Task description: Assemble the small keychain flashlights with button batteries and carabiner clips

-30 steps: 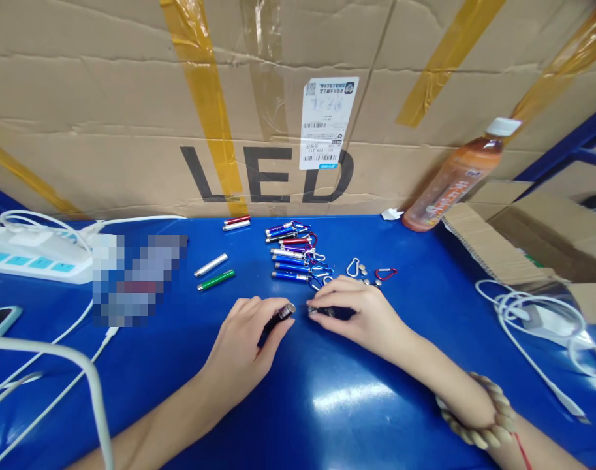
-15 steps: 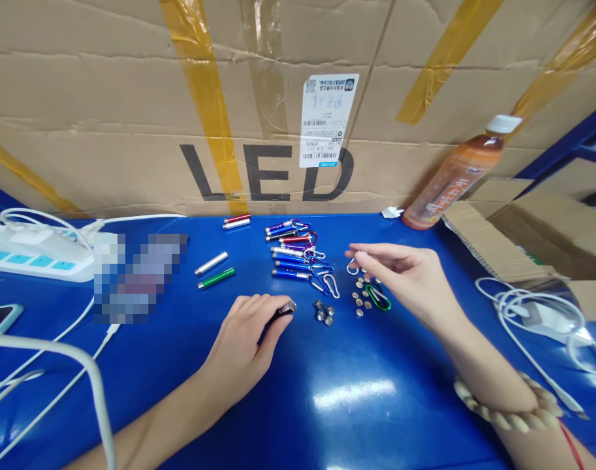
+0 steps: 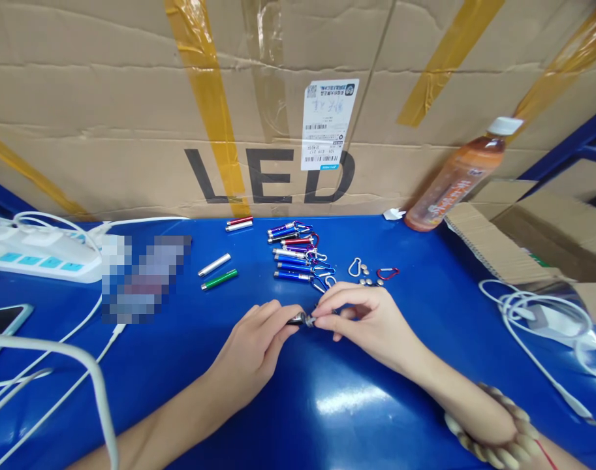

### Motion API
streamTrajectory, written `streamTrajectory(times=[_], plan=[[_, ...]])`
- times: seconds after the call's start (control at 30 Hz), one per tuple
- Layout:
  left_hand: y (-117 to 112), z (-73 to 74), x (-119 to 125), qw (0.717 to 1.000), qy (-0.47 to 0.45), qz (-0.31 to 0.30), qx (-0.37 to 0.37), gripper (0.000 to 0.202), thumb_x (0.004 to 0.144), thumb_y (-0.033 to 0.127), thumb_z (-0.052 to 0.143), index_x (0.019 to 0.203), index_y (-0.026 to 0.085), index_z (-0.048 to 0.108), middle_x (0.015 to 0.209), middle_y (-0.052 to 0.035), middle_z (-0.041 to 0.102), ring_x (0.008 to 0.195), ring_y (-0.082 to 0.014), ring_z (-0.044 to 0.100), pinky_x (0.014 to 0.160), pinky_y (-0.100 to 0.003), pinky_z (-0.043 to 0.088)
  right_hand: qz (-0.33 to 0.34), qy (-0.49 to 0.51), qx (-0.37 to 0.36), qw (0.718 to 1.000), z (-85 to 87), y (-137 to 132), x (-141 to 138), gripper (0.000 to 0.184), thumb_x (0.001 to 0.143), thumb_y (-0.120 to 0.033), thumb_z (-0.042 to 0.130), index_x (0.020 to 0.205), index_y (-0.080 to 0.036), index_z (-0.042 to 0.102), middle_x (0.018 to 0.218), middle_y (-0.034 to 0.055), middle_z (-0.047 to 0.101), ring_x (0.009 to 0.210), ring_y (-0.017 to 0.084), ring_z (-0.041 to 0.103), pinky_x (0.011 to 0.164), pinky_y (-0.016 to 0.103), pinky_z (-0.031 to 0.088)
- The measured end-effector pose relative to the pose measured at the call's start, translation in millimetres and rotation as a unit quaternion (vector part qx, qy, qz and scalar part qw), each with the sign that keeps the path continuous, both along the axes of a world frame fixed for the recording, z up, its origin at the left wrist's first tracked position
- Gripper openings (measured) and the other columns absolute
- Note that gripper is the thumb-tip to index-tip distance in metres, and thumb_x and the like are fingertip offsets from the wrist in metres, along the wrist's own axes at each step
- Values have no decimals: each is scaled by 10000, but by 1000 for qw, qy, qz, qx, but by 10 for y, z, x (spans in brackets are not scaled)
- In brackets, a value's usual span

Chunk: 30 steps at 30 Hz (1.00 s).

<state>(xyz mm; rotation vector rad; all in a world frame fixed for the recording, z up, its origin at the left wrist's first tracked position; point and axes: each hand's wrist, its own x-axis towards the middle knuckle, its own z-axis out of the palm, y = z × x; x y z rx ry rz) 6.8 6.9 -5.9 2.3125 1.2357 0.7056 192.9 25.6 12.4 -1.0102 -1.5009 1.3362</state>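
Note:
My left hand (image 3: 253,343) is closed round a black flashlight tube (image 3: 295,319), most of it hidden by the fingers. At the tube's exposed end, my right hand (image 3: 363,313) pinches a small grey metal piece (image 3: 309,320), too small to make out fully. Beyond the hands lie several keychain flashlights (image 3: 292,258) in blue, red and silver with carabiners clipped on. A loose silver carabiner (image 3: 355,267), a red carabiner (image 3: 388,273) and button cells (image 3: 365,270) lie past my right hand. Silver (image 3: 214,264) and green (image 3: 219,279) tubes lie to the left.
A large cardboard box (image 3: 131,117) stands along the back of the blue table (image 3: 258,424). On the left are a power strip (image 3: 43,258), white cables and a phone (image 3: 6,323). On the right, a drink bottle (image 3: 454,179) leans near an open carton (image 3: 503,241) and a coiled cable (image 3: 552,320).
My right hand has moved left and toward me, from beside the button cells to the tube's end. My left hand has turned the tube slightly, keeping its hold.

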Motion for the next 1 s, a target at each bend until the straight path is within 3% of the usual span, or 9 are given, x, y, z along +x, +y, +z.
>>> streamTrajectory(times=[0.27, 0.4, 0.47, 0.57, 0.63, 0.7, 0.83, 0.9, 1.0], plan=[[-38, -28, 10, 1000, 7, -27, 7, 310, 931, 230, 299, 1112, 249, 550, 819, -7, 595, 722, -146, 519, 666, -252, 412, 34, 38, -106, 993, -86, 54, 24, 143, 505, -155, 806, 601, -169, 702, 613, -14, 638, 486, 48, 556, 404, 103, 487], [-46, -3, 6, 1000, 3, -23, 14, 313, 921, 222, 352, 1179, 289, 515, 769, 16, 596, 689, -132, 517, 660, -236, 411, 41, 76, -181, 980, -147, 56, 5, 216, 459, -173, 826, 596, -153, 659, 548, -37, 614, 476, 52, 549, 378, 101, 474], [-41, 17, 9, 1000, -17, -16, 2, 296, 918, 211, 356, 1133, 281, 546, 811, 13, 619, 705, -129, 532, 669, -235, 417, 23, 74, -177, 981, -160, 38, -17, 245, 468, -194, 828, 647, -158, 664, 553, -39, 612, 470, 55, 544, 364, 105, 467], [-18, 41, 19, 997, -72, -4, -38, 271, 912, 209, 363, 1084, 238, 570, 923, -6, 650, 809, -135, 577, 743, -239, 438, -11, 34, -68, 997, -165, 15, -28, 209, 538, -225, 805, 717, -181, 708, 649, -6, 648, 506, 65, 560, 396, 128, 491], [3, 55, 24, 993, -98, -6, -72, 260, 910, 208, 365, 1055, 221, 581, 987, -16, 655, 900, -138, 588, 801, -235, 437, 6, 5, 28, 1000, -168, 21, -5, 127, 613, -239, 767, 726, -197, 726, 716, 14, 659, 534, 73, 571, 422, 150, 510], [20, 67, 27, 989, -104, -19, -100, 250, 908, 202, 368, 1026, 214, 588, 1022, -16, 653, 945, -135, 587, 826, -226, 431, 46, -20, 109, 993, -170, 45, 35, 45, 701, -226, 706, 731, -202, 730, 732, 22, 655, 557, 80, 576, 440, 167, 513], [23, 68, 20, 989, -85, -38, -111, 208, 901, 191, 384, 980, 212, 575, 960, 4, 660, 870, -125, 598, 773, -215, 434, 84, -88, 263, 957, -167, 95, 99, 126, 767, -122, 640, 689, -177, 721, 711, 26, 646, 656, 93, 584, 600, 215, 510], [6, 48, 11, 991, -65, -47, -104, 193, 903, 186, 376, 973, 221, 552, 927, 15, 656, 842, -130, 595, 749, -229, 433, 84, -101, 297, 946, -166, 96, 100, 132, 761, -101, 644, 671, -167, 714, 713, 29, 643, 674, 95, 583, 633, 227, 493], [-28, -4, 1, 994, -45, -52, -87, 181, 907, 173, 348, 966, 224, 510, 915, 16, 647, 830, -144, 592, 732, -260, 440, 75, -91, 292, 949, -168, 66, 73, 136, 765, -119, 645, 650, -159, 705, 692, 28, 628, 632, 90, 566, 578, 218, 470]])
